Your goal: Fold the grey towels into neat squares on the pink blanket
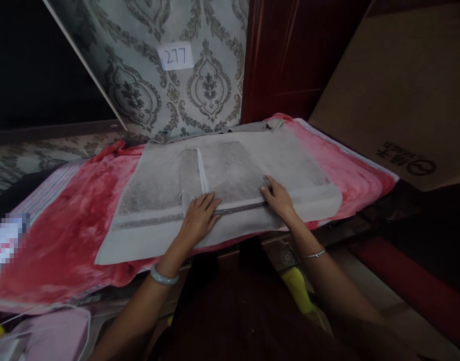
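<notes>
A grey fabric panel (230, 165) with a white strip (202, 170) running down its left part lies on a larger light grey cloth (301, 165). My left hand (199, 218) rests palm down at the panel's front edge, below the strip, with its fingers laid on the fabric. At the right front corner of the panel is my right hand (278, 198), its thumb and fingertips touching the fabric and slightly apart. Between the two hands runs a dark line along the panel's front edge. The undersides of both hands are hidden.
A red and pink plush blanket (64, 210) spreads under the cloth. A dark screen (45, 70) stands at the back left, a large cardboard box (399, 90) at the right. Behind is a patterned wall with a paper marked 277 (176, 55).
</notes>
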A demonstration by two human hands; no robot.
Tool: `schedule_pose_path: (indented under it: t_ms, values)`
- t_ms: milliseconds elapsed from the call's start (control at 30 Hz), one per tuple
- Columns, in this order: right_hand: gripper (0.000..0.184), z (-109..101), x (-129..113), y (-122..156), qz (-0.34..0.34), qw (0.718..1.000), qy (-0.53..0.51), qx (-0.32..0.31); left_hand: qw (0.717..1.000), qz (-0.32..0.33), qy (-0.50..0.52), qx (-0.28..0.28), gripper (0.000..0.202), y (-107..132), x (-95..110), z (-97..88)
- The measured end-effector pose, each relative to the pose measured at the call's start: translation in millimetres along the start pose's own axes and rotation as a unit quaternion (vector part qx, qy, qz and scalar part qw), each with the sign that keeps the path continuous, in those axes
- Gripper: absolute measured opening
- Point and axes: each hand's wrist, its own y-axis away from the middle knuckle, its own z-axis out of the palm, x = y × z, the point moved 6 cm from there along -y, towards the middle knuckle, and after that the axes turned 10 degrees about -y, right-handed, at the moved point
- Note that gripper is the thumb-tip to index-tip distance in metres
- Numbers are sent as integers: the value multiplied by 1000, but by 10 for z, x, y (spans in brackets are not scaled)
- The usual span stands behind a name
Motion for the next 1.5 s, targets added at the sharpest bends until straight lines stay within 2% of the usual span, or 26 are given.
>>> schedule_pose_path:
  t_ms: [167, 267, 333, 467, 533, 700, 833, 967, 1067, 1133, 1267, 1367, 1500]
  values:
    - [64, -85, -12, -61, 54, 997, -27, -46, 1000, 2, -1, 9, 46, 7, 5, -13]
    - [63, -145, 1, -44, 87, 988, -123, -42, 1000, 3, 1, 17, 46, 17, 4, -8]
    - [62, -174, 18, -16, 118, 969, -217, -30, 1000, 1, 0, 19, 46, 23, 2, -2]
    - [68, -178, 17, 56, 198, 913, -356, -32, 1000, -5, -3, 21, 46, 27, 1, -7]
    - [69, -166, -22, 75, 218, 896, -384, -49, 1000, -7, -2, 21, 46, 27, 3, -12]
    - [72, -124, -163, 80, 216, 879, -412, -100, 1000, -9, 8, 15, 47, 22, -6, -17]
    - [67, -81, -272, 80, 253, 829, -488, -100, 1000, -10, -6, 6, 47, -21, 24, -69]
    - [52, -67, -406, 22, 269, 787, -549, -88, 999, -25, -19, 11, 58, -147, 164, -169]
    - [43, -71, -469, -33, 268, 778, -561, -89, 999, -31, -22, 7, 70, -281, 335, -176]
    - [41, -72, -482, -54, 270, 777, -561, -93, 998, -49, -30, -1, 71, -363, 418, -141]
    - [42, -61, -451, -33, 280, 769, -566, -93, 996, -81, -44, -8, 57, -459, 473, -60]
    - [43, -46, -389, 25, 290, 764, -570, -88, 996, -76, -53, -6, 48, -476, 477, -24]
    - [46, -25, -319, 104, 287, 762, -572, -97, 995, -76, -62, 8, 45, -450, 473, -18]
